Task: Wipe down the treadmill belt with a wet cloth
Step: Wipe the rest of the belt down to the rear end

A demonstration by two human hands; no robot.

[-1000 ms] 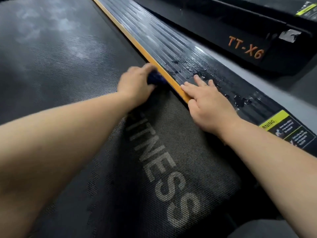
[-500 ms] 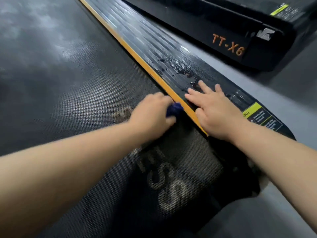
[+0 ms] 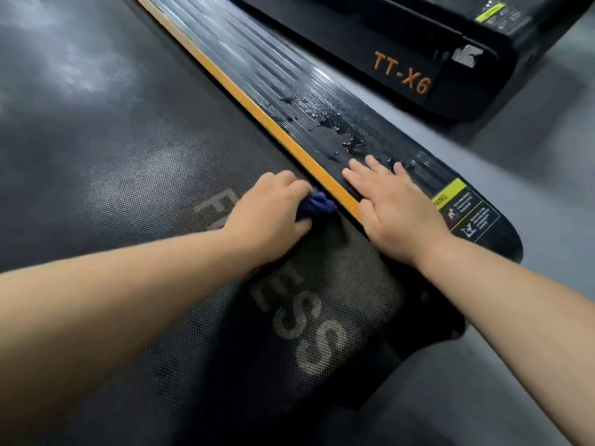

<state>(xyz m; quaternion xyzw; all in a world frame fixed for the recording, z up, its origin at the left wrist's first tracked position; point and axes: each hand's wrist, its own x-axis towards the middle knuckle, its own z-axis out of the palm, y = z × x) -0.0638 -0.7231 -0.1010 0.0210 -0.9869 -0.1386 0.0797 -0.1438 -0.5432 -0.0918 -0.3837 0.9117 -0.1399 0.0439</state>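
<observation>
The dark textured treadmill belt (image 3: 106, 156) fills the left and middle of the head view, with pale lettering near its rear end. My left hand (image 3: 269, 212) grips a bunched dark blue cloth (image 3: 317, 206) and presses it on the belt right beside the orange edge strip (image 3: 283, 133). Most of the cloth is hidden under the fingers. My right hand (image 3: 396, 210) lies flat with straight fingers on the black ribbed side rail (image 3: 289, 75), where water drops sit just ahead of the fingertips.
A yellow and black warning label (image 3: 463, 210) sits on the rail's rear end. A second black treadmill marked TT-X6 (image 3: 402, 72) stands to the right across a strip of grey floor (image 3: 531, 175). Grey floor also lies behind the belt's rear end.
My left hand has dragged the cloth back along the belt's right edge toward the rear end. My right hand has slid back along the rail with it, nearer the warning label.
</observation>
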